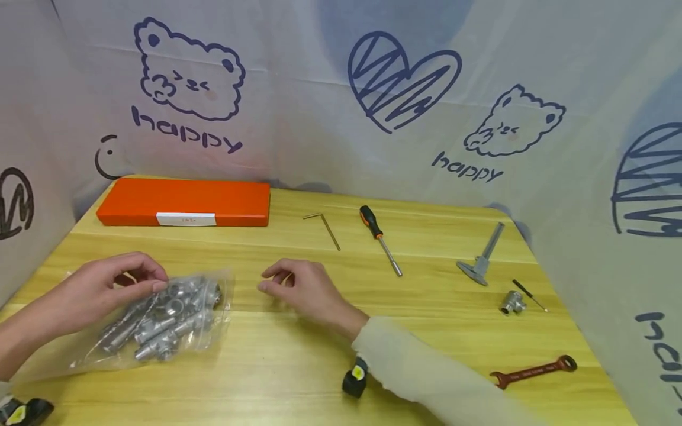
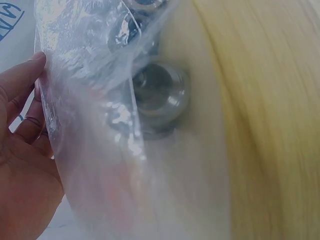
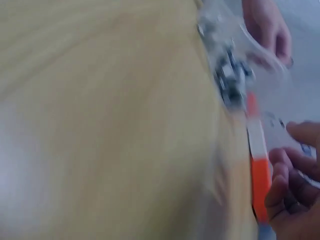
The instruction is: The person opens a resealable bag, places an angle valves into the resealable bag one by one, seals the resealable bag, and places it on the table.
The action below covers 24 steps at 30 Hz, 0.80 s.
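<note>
1. On the tabletop (image 1: 298, 355), near the left edge, lies a clear bag (image 1: 154, 319) full of metal parts (image 1: 170, 319).
2. The left hand (image 1: 106, 290) pinches the bag's top; no part is out yet.
3. The right hand (image 1: 301, 290) hovers loose, holding nothing.
4. The bag is thin and crinkly; the parts are shiny, round and hard.

The right arm wears a long, pale cream sleeve (image 1: 426, 373) reaching to the wrist. A black strap-mounted device with a small yellow mark (image 1: 355, 376) sits under that wrist. A similar black-and-yellow device (image 1: 21, 412) sits at the left wrist, whose forearm is bare.
</note>
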Each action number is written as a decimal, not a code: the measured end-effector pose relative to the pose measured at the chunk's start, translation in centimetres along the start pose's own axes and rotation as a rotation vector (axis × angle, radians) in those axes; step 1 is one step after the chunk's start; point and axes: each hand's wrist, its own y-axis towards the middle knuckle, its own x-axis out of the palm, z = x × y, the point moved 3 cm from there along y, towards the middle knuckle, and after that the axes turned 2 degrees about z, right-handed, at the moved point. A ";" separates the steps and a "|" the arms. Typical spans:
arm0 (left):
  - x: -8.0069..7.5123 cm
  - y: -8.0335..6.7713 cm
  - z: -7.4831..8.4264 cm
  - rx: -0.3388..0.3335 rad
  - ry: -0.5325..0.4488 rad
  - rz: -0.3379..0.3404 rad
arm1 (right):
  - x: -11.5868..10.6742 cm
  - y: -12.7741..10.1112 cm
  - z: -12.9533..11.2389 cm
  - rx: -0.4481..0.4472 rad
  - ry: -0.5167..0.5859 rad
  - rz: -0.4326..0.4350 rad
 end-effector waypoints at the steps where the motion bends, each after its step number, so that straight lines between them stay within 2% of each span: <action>1: 0.0 0.0 0.0 -0.003 -0.003 -0.005 | -1.4 -0.5 0.5 -0.008 -0.017 0.006; 5: 0.1 0.1 -0.2 -0.030 0.002 -0.013 | -7.5 -3.2 3.1 -0.020 -0.087 0.048; 10: 0.2 0.5 -0.4 -0.045 0.006 -0.033 | -15.6 -7.9 7.0 -0.004 -0.189 0.135; 16: 0.3 0.7 -0.4 -0.038 0.015 -0.038 | -24.5 -14.5 12.0 0.087 -0.328 0.270; 20: 0.3 0.9 -0.3 -0.036 0.013 -0.042 | -29.0 -18.6 15.1 0.198 -0.415 0.319; 24: 0.3 1.0 -0.1 -0.026 0.009 -0.039 | -31.4 -21.3 17.8 0.280 -0.515 0.313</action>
